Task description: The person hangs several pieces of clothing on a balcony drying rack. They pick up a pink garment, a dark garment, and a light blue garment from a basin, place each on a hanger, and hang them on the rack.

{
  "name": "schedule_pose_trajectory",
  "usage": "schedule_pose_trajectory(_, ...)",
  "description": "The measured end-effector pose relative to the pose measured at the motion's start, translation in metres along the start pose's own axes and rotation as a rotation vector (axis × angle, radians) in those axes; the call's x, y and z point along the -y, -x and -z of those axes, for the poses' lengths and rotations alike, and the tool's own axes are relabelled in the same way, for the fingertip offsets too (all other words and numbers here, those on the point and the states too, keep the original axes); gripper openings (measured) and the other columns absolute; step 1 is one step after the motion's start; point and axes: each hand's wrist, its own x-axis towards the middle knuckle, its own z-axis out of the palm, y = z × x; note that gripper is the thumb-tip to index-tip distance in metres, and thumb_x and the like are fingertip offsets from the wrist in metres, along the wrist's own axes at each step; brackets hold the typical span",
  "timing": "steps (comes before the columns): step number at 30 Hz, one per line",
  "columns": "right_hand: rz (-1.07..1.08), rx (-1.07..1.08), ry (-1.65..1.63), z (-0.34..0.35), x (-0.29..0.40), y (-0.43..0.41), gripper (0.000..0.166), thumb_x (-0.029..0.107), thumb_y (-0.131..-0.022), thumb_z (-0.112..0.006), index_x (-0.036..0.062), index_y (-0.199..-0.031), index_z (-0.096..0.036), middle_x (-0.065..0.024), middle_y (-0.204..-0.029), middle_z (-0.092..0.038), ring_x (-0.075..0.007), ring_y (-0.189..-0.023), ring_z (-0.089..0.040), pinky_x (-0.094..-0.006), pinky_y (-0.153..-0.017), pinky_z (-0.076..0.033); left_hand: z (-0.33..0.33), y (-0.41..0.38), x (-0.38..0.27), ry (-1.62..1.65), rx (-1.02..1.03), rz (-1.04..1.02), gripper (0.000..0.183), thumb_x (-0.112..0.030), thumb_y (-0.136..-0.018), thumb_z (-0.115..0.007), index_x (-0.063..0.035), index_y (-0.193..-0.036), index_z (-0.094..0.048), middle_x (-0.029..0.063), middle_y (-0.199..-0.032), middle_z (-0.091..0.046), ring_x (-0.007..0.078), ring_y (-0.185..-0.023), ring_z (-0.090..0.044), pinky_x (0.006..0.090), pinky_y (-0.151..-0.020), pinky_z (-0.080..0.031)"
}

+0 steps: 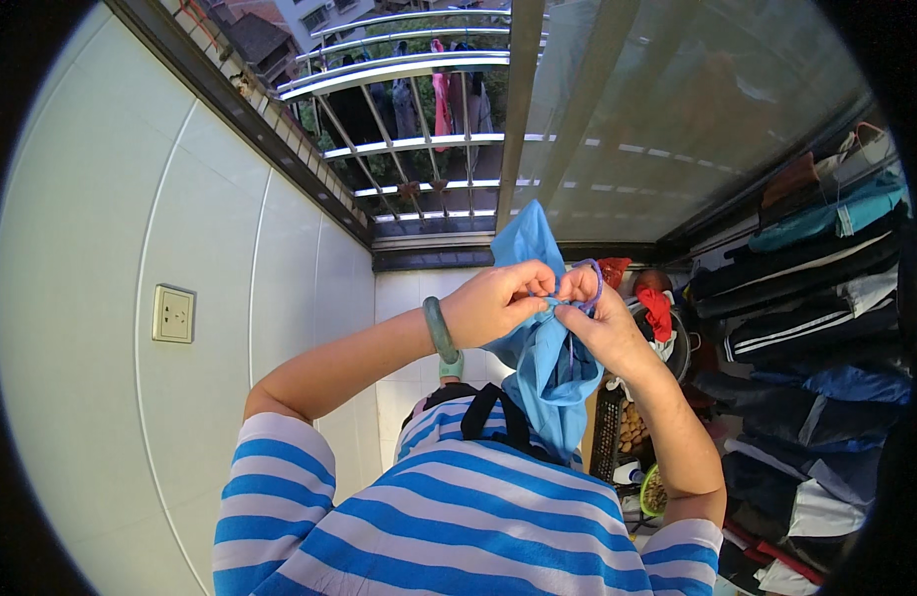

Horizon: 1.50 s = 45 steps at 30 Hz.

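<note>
In front of my waist hangs a light blue cloth garment point(552, 395), with one pointed part sticking up above my hands. Its gathered edge is pinched between the fingertips of my left hand point(503, 302) and my right hand point(596, 320), which almost touch. A thin purple loop point(598, 287), perhaps part of a hanger, curves over my right fingers. Some purple also shows inside the fold of the cloth below. A green bangle point(439, 329) is around my left wrist. The fingers hide the exact spot being gripped.
Clothes point(801, 335) hang along the right side. Below them stand a black crate of potatoes point(631, 428), a green bowl point(654, 492) and a dark basin point(678, 346) with red cloth. A tiled wall point(205, 246) with a socket point(174, 314) is left; a window railing point(414, 145) lies ahead.
</note>
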Motion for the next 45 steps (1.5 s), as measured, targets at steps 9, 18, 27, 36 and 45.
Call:
schedule_pose_trajectory(9,-0.027,0.034,0.047,-0.003,0.004,-0.006,0.01,0.003,-0.083,-0.055,0.0057,-0.088,-0.046,0.0035,-0.075,-0.042,-0.0061,-0.071,-0.041,-0.021,-0.065,-0.036,-0.001,0.011,-0.013,-0.05,-0.073,0.05,0.03,0.005,-0.083,-0.052,-0.0034,-0.11,-0.042,0.0026,-0.088,-0.051,0.0069,-0.077,-0.051,0.0215,-0.066,-0.043)
schedule_pose_trajectory(18,-0.017,0.045,0.067,-0.01,0.008,-0.018,0.01,0.003,-0.083,-0.054,0.0052,-0.087,-0.045,0.0024,-0.081,-0.042,-0.0066,-0.077,-0.04,-0.0214,-0.071,-0.037,0.015,0.016,0.0,-0.421,-0.026,-0.104,0.014,-0.01,-0.083,-0.053,-0.0004,-0.094,-0.055,0.0147,-0.09,-0.055,0.0324,-0.083,-0.056,0.0377,-0.073,-0.046)
schedule_pose_trajectory(27,0.001,0.074,0.038,-0.025,0.009,-0.033,0.011,0.002,-0.082,-0.054,0.0047,-0.086,-0.044,0.0023,-0.082,-0.041,-0.0067,-0.077,-0.04,-0.0212,-0.072,-0.036,0.037,0.025,0.001,-0.35,0.011,-0.147,0.014,-0.008,-0.082,-0.056,-0.0003,-0.093,-0.055,0.0131,-0.084,-0.054,0.0294,-0.076,-0.056,0.035,-0.067,-0.044)
schedule_pose_trajectory(36,-0.002,0.075,0.15,-0.048,0.029,-0.05,0.011,0.007,-0.084,-0.057,0.0039,-0.09,-0.049,0.0015,-0.082,-0.046,-0.0074,-0.077,-0.043,-0.0226,-0.071,-0.038,0.065,0.04,0.021,0.325,0.102,-0.019,0.011,-0.009,-0.088,-0.054,-0.0015,-0.095,-0.057,-0.0003,-0.082,-0.054,0.0076,-0.074,-0.049,0.0238,-0.066,-0.042)
schedule_pose_trajectory(45,-0.06,0.115,0.125,-0.076,0.029,-0.082,0.009,0.008,-0.084,-0.058,0.0039,-0.09,-0.052,0.0026,-0.083,-0.049,-0.0067,-0.08,-0.045,-0.022,-0.073,-0.039,0.089,0.063,0.042,0.669,0.031,0.154,0.015,-0.013,-0.089,-0.054,-0.0059,-0.102,-0.057,-0.0058,-0.085,-0.051,0.0018,-0.076,-0.045,0.0179,-0.066,-0.037)
